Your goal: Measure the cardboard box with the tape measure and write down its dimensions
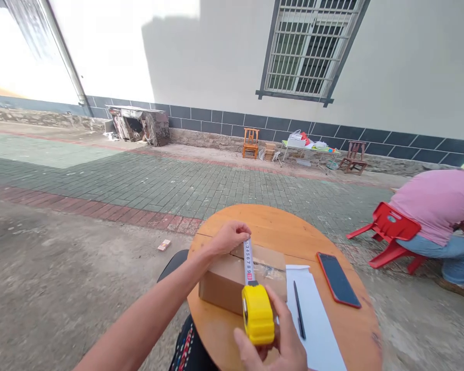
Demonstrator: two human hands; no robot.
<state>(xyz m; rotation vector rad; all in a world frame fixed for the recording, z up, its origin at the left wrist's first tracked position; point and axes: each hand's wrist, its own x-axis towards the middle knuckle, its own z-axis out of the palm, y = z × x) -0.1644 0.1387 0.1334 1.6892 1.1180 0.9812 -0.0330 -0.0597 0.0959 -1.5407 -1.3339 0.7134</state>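
A yellow tape measure (pixel 258 315) rests in my right hand (pixel 282 337), whose thumb and fingers close round its case. Its white blade (pixel 248 257) is drawn out across the top of a brown cardboard box (pixel 220 278). At the far edge of the box, my left hand (pixel 232 237) pinches the blade's end. The box lies on a round wooden table (pixel 270 219). Right of the box are white paper (pixel 315 324) with a black pen (pixel 299 309) on it, and a phone (pixel 338 279) with a red edge.
At the right, a person in a pink shirt (pixel 441 201) sits on a red plastic chair (pixel 396 226). By the far wall stand a wooden chair (pixel 250 143), a cluttered folding table (pixel 311 148) and a brown chair (pixel 354 156). A small packet (pixel 164 245) lies on the ground.
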